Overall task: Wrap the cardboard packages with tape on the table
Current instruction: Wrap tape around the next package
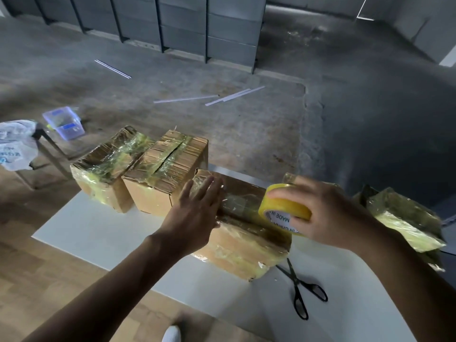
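- In the head view, I am looking down at a white surface [98, 228] that is carrying several tape-wrapped cardboard packages.
- My left hand [195, 208] is lying flat with its fingers straight, pressing on top of the nearest package [241, 250], which is sitting mid-surface.
- My right hand [330, 215] is gripping a yellow tape roll [283, 206], fingers curled over its rim, holding it over that package's right end.
- At the far left corner, a left package [103, 174] is standing beside a taller package [162, 178].
- A right package [404, 223] is lying at the right edge, partly hidden behind my right arm.
- Black scissors [299, 290] are lying open just beside the nearest package.
- A clear plastic container [64, 122] is sitting on the concrete floor beyond.
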`<control>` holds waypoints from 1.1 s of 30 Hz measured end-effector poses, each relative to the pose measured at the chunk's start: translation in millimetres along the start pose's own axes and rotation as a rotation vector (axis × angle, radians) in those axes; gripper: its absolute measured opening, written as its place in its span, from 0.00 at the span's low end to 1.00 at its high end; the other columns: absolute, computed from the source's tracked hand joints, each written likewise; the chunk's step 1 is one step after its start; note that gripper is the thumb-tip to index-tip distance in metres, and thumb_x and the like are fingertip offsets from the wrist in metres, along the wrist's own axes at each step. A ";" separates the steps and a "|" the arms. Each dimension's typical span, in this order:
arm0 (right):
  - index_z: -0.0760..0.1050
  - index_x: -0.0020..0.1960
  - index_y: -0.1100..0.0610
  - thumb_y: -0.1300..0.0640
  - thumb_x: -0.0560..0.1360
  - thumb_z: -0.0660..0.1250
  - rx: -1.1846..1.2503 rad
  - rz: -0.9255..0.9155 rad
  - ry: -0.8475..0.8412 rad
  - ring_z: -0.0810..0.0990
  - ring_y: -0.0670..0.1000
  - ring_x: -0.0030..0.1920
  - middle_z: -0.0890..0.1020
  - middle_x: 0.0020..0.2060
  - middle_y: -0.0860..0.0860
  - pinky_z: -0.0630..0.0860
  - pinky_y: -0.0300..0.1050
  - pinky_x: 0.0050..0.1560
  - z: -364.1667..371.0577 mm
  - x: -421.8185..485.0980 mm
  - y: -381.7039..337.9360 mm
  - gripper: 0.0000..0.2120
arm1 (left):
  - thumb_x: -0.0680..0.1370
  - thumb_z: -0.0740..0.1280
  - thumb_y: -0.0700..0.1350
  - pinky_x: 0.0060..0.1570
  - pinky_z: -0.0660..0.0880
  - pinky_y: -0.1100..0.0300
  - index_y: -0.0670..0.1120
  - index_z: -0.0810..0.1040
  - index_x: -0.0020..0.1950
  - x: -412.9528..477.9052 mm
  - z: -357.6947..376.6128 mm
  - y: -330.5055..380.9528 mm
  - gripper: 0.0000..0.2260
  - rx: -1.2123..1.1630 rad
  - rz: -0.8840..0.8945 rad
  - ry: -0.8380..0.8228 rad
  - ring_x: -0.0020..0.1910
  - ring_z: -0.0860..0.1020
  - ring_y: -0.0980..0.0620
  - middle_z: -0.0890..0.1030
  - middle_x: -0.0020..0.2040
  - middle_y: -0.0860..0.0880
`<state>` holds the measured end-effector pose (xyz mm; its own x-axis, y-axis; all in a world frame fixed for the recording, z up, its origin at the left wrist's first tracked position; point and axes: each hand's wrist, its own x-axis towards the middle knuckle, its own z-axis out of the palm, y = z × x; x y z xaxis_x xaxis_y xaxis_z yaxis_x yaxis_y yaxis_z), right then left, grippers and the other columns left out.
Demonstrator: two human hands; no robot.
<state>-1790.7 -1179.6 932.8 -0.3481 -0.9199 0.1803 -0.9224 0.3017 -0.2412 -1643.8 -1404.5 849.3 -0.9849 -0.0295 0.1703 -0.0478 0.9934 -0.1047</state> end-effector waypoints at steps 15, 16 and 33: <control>0.68 0.65 0.46 0.50 0.71 0.67 0.351 0.059 0.313 0.70 0.31 0.59 0.67 0.62 0.26 0.69 0.25 0.53 37.5 -34.1 21.3 0.23 | 0.71 0.65 0.46 0.63 0.67 0.37 0.44 0.67 0.74 9.4 5.8 37.8 0.30 -0.078 0.033 -0.011 0.72 0.66 0.39 0.68 0.72 0.37; 0.68 0.65 0.44 0.51 0.71 0.66 0.345 0.061 0.299 0.71 0.33 0.60 0.69 0.62 0.28 0.70 0.27 0.54 34.4 -34.6 23.5 0.23 | 0.71 0.65 0.46 0.63 0.67 0.36 0.44 0.67 0.73 8.1 5.7 39.4 0.30 -0.083 0.025 -0.008 0.72 0.66 0.39 0.68 0.72 0.37; 0.69 0.67 0.35 0.56 0.72 0.69 0.089 0.218 -0.091 0.70 0.42 0.41 0.68 0.42 0.37 0.67 0.35 0.39 9.6 -62.2 50.8 0.27 | 0.62 0.78 0.51 0.54 0.73 0.32 0.46 0.69 0.73 19.8 2.4 72.3 0.41 0.058 0.066 -0.051 0.63 0.72 0.27 0.71 0.63 0.24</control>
<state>-1814.3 -1109.5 900.2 -0.5165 -0.8558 0.0292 -0.8076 0.4755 -0.3488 -1667.1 -1333.6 842.8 -0.9934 0.0285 0.1113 0.0092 0.9853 -0.1707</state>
